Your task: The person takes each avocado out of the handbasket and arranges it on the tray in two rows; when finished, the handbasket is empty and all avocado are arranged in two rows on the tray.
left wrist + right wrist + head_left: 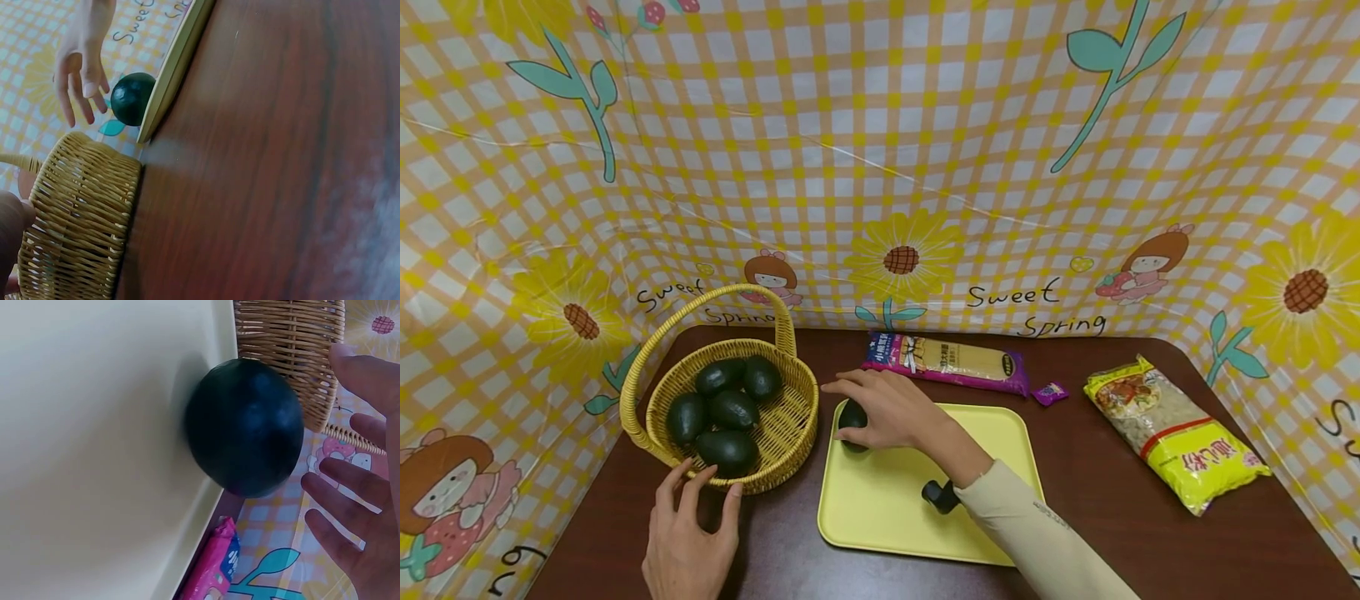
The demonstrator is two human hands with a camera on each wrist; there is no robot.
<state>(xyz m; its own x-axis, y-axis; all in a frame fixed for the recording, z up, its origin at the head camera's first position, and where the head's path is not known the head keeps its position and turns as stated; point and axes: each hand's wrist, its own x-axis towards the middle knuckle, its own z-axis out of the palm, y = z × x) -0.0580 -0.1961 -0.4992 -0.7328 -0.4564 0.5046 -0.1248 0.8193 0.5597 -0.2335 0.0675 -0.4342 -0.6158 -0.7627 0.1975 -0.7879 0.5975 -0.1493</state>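
Note:
On the left side of the yellow tray (880,508) lies a dark green avocado (247,428). My right hand (883,408) hovers over it; in the right wrist view, a gap shows between the spread fingers (340,500) and the avocado. To the left stands a woven basket (793,442) with a hoop handle and several avocados (730,450) inside. My left hand (692,533) is at the basket's near rim, its fingertips right at the edge beside the nearest avocado. In the left wrist view, the thumb (15,215) overlaps the basket's rim.
Behind the tray lies a purple pack of noodles (955,362), with a small purple packet (1050,393) beside it. A yellow bag (1176,433) lies at the right. Patterned cloth (880,150) rises around the dark wooden table (1097,517). A black device (940,497) sits at my right wrist.

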